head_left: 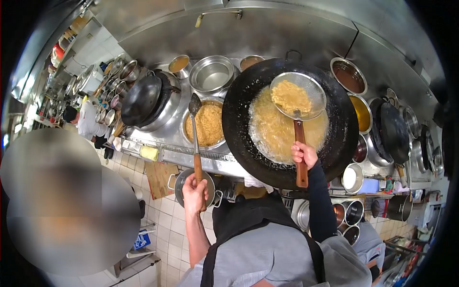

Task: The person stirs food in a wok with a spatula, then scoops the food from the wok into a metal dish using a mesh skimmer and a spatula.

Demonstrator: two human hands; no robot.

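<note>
My right hand (304, 154) is wrapped round the wooden handle of a wire-mesh skimmer (316, 93). Golden fried bits (290, 97) lie in its mesh, over a large black wok (239, 143) of bubbling, foamy oil (267, 131). In my left hand (194, 193) is the wooden handle of a long metal ladle (195, 106); its dark head points away from me. Beneath the ladle, a metal bowl (185, 128) holds a heap of golden crumbly food (210, 125). Whether the ladle touches that heap I cannot tell.
Behind the bowl stands a wide steel pot (212, 61). Other black woks (142, 99) (395, 131) sit on both sides. Pots of brown sauce (349, 79) and yellow liquid (359, 113) line the big wok's right. A two-handled pot (180, 187) is below my left hand. People stand at far left and lower right.
</note>
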